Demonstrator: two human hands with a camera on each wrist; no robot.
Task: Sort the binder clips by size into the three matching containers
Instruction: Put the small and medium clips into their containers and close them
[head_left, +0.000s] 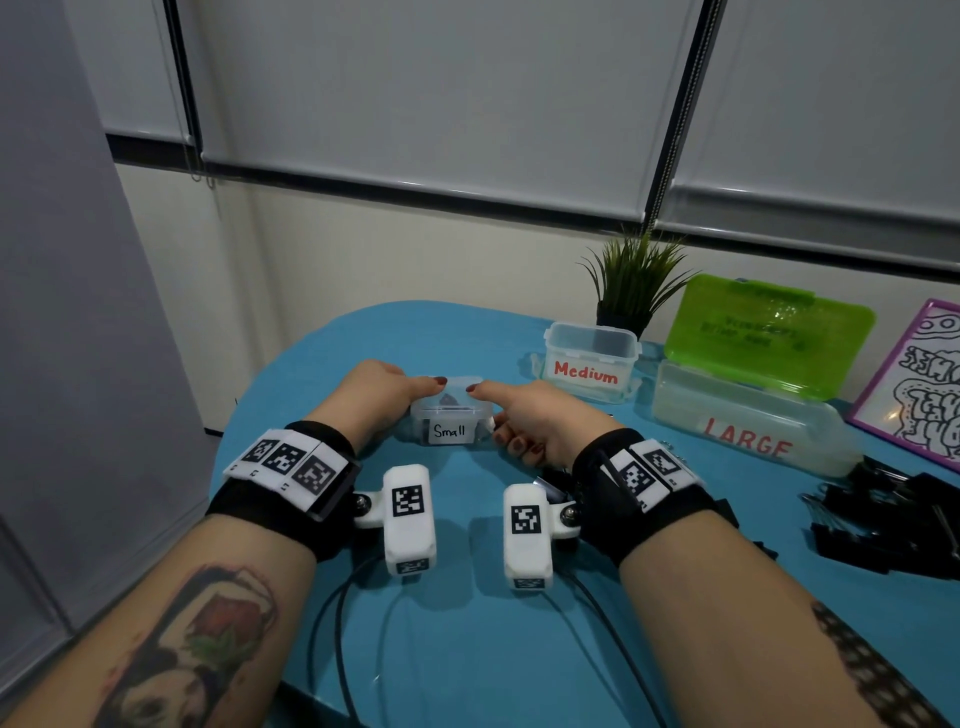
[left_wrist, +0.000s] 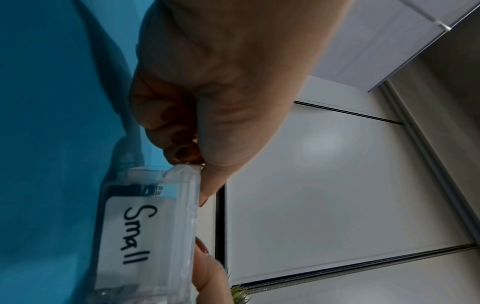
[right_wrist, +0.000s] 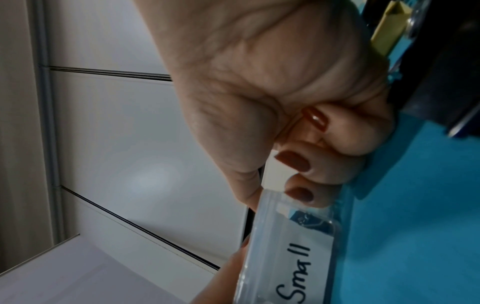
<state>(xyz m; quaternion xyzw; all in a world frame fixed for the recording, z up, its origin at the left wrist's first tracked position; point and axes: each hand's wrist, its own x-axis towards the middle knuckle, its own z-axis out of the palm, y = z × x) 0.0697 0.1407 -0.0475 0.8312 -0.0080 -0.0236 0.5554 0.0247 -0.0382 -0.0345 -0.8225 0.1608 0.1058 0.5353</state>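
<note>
A small clear container (head_left: 451, 422) labelled "Small" stands on the blue table, lid on, with a dark binder clip (head_left: 448, 400) showing through the lid. My left hand (head_left: 415, 396) grips its left end and my right hand (head_left: 493, 415) grips its right end. Both thumbs press on the lid and nearly meet. In the left wrist view my curled fingers (left_wrist: 179, 142) sit at the corner of the container (left_wrist: 145, 236). In the right wrist view my fingers (right_wrist: 309, 181) curl round the edge of the container (right_wrist: 291, 257). A pile of black binder clips (head_left: 893, 514) lies at the right.
The "Medium" tub (head_left: 592, 358) and the "LARGE" box (head_left: 748, 415) with its green lid (head_left: 763, 332) raised stand behind on the right. A potted plant (head_left: 634, 280) and a drawing board (head_left: 919, 374) are at the back. Cables (head_left: 343, 639) run over the table's near edge.
</note>
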